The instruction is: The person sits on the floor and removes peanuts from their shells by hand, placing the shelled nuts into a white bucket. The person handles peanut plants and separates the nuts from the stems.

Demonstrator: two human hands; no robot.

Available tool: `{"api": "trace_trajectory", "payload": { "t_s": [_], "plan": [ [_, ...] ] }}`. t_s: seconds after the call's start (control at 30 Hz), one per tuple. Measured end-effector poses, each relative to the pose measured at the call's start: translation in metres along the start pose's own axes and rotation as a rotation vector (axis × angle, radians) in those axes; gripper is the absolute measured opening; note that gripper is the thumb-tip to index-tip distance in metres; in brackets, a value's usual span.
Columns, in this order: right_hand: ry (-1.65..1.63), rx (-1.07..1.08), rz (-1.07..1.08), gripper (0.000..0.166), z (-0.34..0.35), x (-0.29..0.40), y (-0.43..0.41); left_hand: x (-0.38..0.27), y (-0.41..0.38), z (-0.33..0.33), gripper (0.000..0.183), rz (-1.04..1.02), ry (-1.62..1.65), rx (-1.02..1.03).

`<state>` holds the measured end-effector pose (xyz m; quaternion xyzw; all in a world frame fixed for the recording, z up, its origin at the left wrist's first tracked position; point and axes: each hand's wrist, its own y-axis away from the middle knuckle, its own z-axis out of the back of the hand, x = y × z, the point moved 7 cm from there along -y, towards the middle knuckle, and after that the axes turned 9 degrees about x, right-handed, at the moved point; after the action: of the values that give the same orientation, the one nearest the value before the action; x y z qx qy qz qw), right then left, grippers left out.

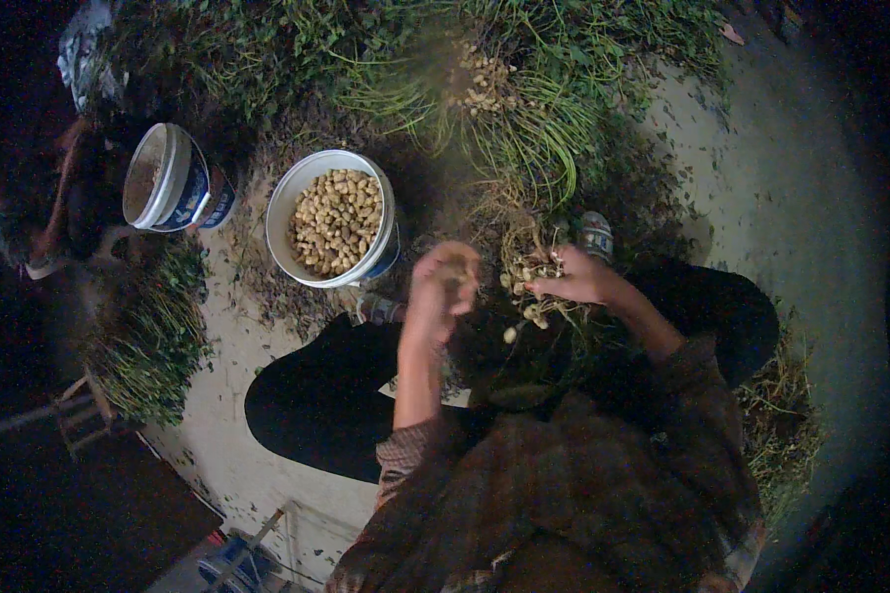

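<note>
My right hand (575, 278) grips the root end of a pulled peanut plant, with peanut pods (538, 311) hanging around its fingers. Left of it, my left hand (445, 285) is raised and motion-blurred, its fingers curled; something pale, perhaps pods, shows in it, but I cannot tell for sure. Just beyond and to the left stands a white plastic bucket (282, 259) partly filled with picked peanuts (337, 219). More peanut plants (534, 133) with pods on their roots lie in front of me.
A second bucket (182, 189) stands tilted-looking at the left, near another person's arm (63, 185). Heaped green plants (267, 52) span the top. A bundle of stalks (156, 341) lies at the left by a small wooden stool (85, 415). A blue bucket (233, 567) is at the lower left.
</note>
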<state>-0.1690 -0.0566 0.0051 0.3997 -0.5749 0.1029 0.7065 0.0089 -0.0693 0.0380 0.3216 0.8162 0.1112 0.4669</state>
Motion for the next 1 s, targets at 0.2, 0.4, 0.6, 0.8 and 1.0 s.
{"api": "trace_trajectory", "payload": {
  "t_s": [0.2,0.4,0.6,0.8,1.0],
  "plan": [
    [0.288,-0.103,-0.153,0.029,-0.003,0.008,-0.001,0.009,0.010,-0.050,0.030,-0.458,-0.955,-0.136],
    [0.351,-0.013,-0.114,0.028,-0.011,0.017,0.000,0.011,0.012,-0.052,0.023,-0.643,-1.076,0.010],
    [0.318,0.149,-0.179,0.026,-0.016,0.042,0.012,0.049,0.005,-0.035,0.022,0.026,-0.214,0.344],
    [0.372,0.119,-0.228,0.026,-0.013,0.039,0.015,0.021,0.006,-0.038,0.019,-0.346,-0.981,0.120],
    [0.339,0.045,-0.134,0.028,-0.007,0.033,0.016,0.025,0.011,-0.045,0.023,-0.488,-0.915,0.171]
  ]
}}
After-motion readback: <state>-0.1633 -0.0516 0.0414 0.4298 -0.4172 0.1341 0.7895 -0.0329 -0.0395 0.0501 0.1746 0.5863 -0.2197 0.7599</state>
